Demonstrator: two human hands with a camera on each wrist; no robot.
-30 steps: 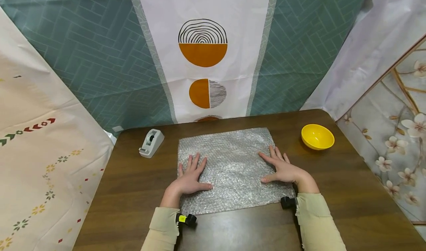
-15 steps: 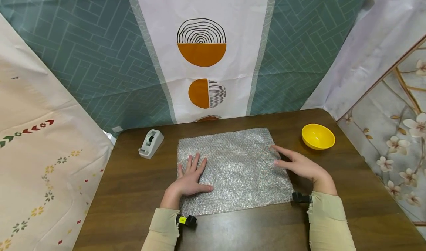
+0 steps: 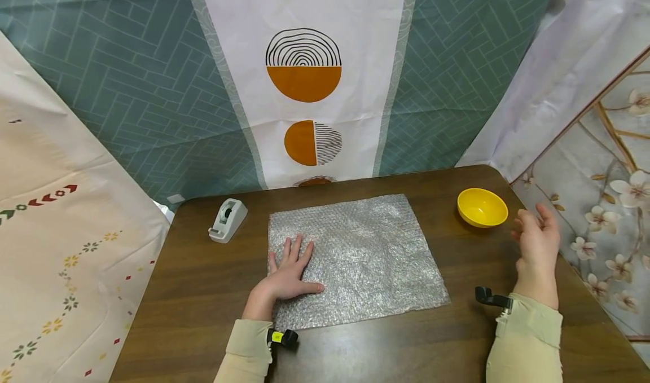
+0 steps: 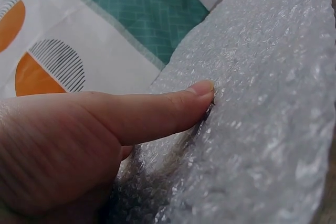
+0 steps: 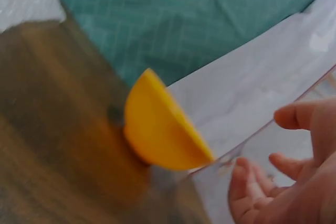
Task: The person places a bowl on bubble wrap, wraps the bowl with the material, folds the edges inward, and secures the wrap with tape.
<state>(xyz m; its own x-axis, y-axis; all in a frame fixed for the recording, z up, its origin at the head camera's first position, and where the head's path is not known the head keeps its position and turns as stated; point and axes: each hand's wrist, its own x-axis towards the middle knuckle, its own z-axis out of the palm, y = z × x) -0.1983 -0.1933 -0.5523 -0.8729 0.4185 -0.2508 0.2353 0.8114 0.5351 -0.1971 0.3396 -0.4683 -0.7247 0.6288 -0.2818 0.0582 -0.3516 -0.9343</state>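
Note:
A sheet of bubble wrap (image 3: 365, 253) lies flat on the wooden table. Spread over its left part, my left hand (image 3: 288, 276) presses down with straight fingers; the left wrist view shows the thumb (image 4: 173, 109) touching the bubbles. My right hand (image 3: 539, 247) is raised over the table's right side, holding nothing, its fingers loosely bent. Just left of and beyond it stands a yellow bowl (image 3: 482, 208), upright. The right wrist view has the bowl (image 5: 160, 129) beside the fingers, with a gap between them.
A white tape dispenser (image 3: 228, 220) stands at the table's back left. Bare wood (image 3: 213, 304) shows around the wrap. Patterned cloths (image 3: 193, 89) hang behind the table and along both sides.
My right hand has lifted off the bubble wrap and moved right, to beside the yellow bowl. The left hand keeps its place on the wrap.

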